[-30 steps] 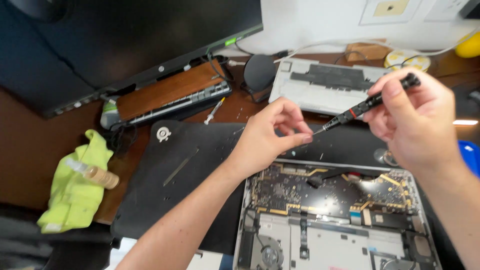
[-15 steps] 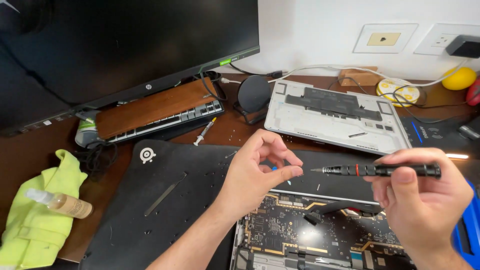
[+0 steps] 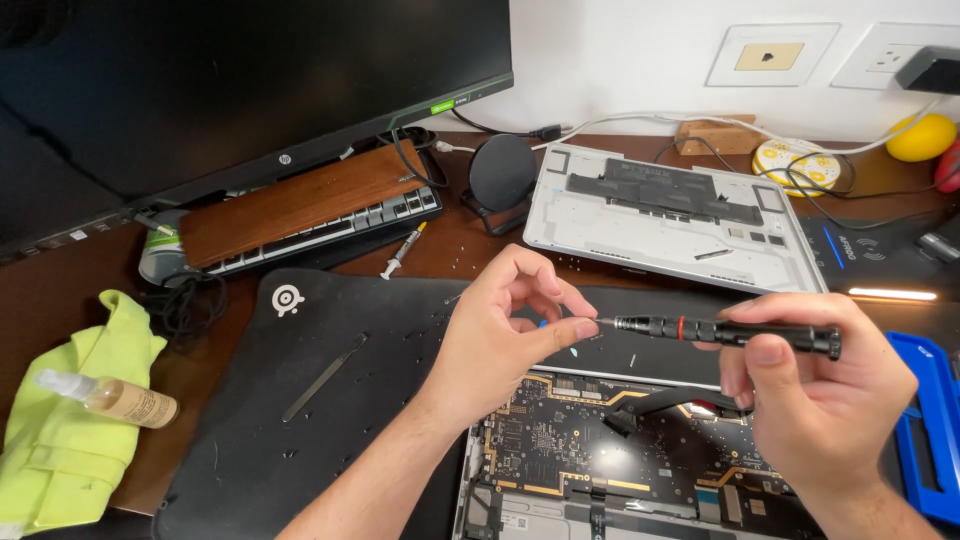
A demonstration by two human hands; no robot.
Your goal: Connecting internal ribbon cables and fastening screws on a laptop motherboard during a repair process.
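Head view, near to far. Open laptop at bottom edge, board exposed, lying on black mat; more of mat and bench in frame than half a second back, less of laptop, so camera tilted up.

Right hand: fingers wrapped round black screwdriver, shaft now level, tip pointing left. One second ago held up near far end of laptop, slanted; since lowered and brought across above hinge edge of laptop.

Left hand: thumb and forefinger pinched narrow at driver tip, touching it or just short of it. Too small to tell whether a screw or bit sits between fingers. Half a second ago a gap between hand and tip; gap now closed. Judged: work at present on tip itself, not on board; driver clear of laptop.

Thin metal pry tool loose on mat, well left of hands. Small screws scattered on mat near left hand.

Far left: yellow cloth with small bottle lying on it. Beyond mat: syringe, keyboard under wood board, round black stand, removed bottom cover lying inside up. Monitor at back.
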